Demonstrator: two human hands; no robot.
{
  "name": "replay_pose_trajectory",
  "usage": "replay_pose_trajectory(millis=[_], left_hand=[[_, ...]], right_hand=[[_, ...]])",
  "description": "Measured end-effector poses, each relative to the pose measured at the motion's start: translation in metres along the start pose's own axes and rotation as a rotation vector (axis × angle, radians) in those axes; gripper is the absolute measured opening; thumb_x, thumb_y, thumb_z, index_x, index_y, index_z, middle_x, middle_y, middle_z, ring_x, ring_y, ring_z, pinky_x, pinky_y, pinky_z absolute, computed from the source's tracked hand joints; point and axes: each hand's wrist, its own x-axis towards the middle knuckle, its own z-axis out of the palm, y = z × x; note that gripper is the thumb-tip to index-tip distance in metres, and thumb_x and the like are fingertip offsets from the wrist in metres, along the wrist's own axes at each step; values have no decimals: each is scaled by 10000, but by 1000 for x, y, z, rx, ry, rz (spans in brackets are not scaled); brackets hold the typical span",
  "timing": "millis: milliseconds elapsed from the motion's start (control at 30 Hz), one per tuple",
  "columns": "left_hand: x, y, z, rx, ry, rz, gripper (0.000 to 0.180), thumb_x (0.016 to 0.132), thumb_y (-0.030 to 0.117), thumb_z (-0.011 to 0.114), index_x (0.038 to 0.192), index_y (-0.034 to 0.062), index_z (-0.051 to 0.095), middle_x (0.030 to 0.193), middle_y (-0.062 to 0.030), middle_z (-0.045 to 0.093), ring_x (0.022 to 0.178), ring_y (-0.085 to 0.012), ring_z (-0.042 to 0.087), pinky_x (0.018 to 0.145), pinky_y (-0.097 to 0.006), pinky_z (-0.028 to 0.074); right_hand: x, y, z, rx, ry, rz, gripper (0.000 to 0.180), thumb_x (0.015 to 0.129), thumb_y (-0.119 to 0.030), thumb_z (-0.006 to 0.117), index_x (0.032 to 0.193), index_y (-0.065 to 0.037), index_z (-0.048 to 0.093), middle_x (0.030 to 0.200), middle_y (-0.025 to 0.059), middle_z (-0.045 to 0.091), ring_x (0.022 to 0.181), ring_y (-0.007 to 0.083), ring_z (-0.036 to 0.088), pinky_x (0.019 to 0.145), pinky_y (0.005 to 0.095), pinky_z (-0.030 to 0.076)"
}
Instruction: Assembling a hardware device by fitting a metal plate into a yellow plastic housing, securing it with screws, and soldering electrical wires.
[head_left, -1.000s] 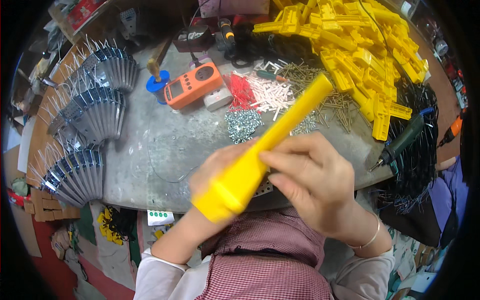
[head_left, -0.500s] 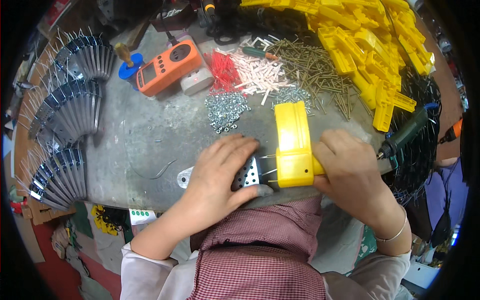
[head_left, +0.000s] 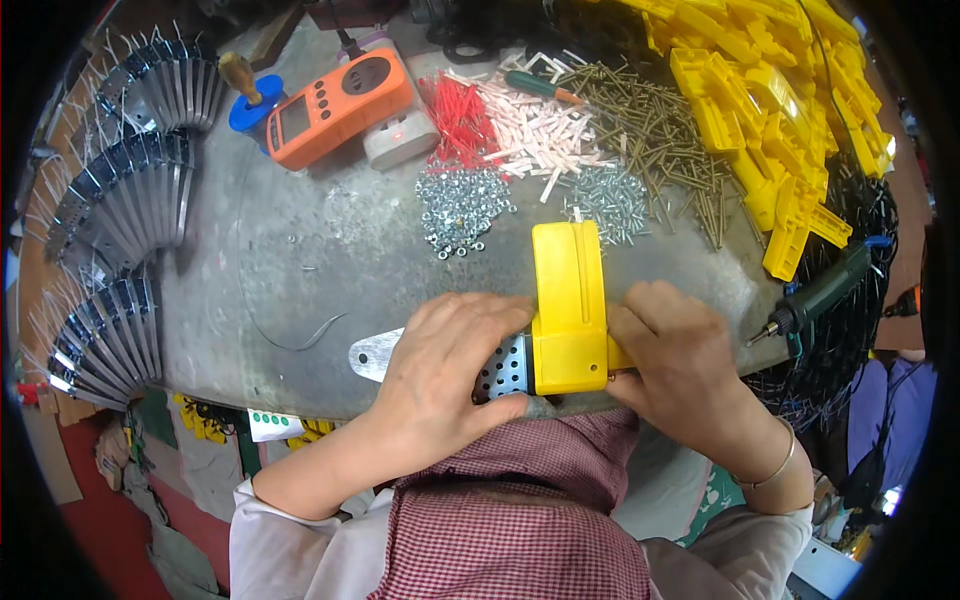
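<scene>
My left hand [head_left: 450, 355] is wrapped over a perforated metal sleeve [head_left: 507, 368], which lies at the table's near edge. A flat metal tongue with a hole [head_left: 374, 355] sticks out to the left of that hand. Against the sleeve's right end sits a yellow plastic housing [head_left: 570, 345] with a tall curved part pointing away from me. My right hand [head_left: 672, 345] is closed round the narrow right end of this housing, its fingers hiding most of that end.
Nuts [head_left: 462, 205], small screws [head_left: 608, 200], long brass-coloured screws [head_left: 670, 125], white tubes [head_left: 545, 125] and red pieces [head_left: 458, 120] lie in piles. An orange meter [head_left: 340, 110] stands left. Yellow parts [head_left: 770, 110] and a dark green power screwdriver [head_left: 825, 290] lie right. Metal blades [head_left: 125, 215] line the left edge.
The yellow housing has moved left up to the perforated sleeve, closing the gap where thin prongs showed. My right hand has moved with it. The view has shifted slightly.
</scene>
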Motion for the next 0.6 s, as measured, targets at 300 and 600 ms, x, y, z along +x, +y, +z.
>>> replay_pose_trajectory(millis=[300, 600], left_hand=[[36, 14, -12, 341, -298, 364, 845, 602, 266, 776, 1383, 390, 480, 1488, -129, 381, 789, -229, 578, 701, -337, 513], [25, 13, -3, 359, -212, 404, 1095, 430, 161, 869, 1413, 151, 386, 1419, -139, 465, 876, -311, 592, 755, -416, 484]], right_hand=[[-10, -13, 20, -92, 21, 9, 245, 735, -197, 608, 929, -54, 650, 909, 62, 555, 925, 217, 517, 699, 341, 434], [-111, 90, -26, -94, 808, 1204, 658, 720, -294, 794, 1278, -48, 547, 943, 100, 635, 759, 223, 617, 668, 352, 518]])
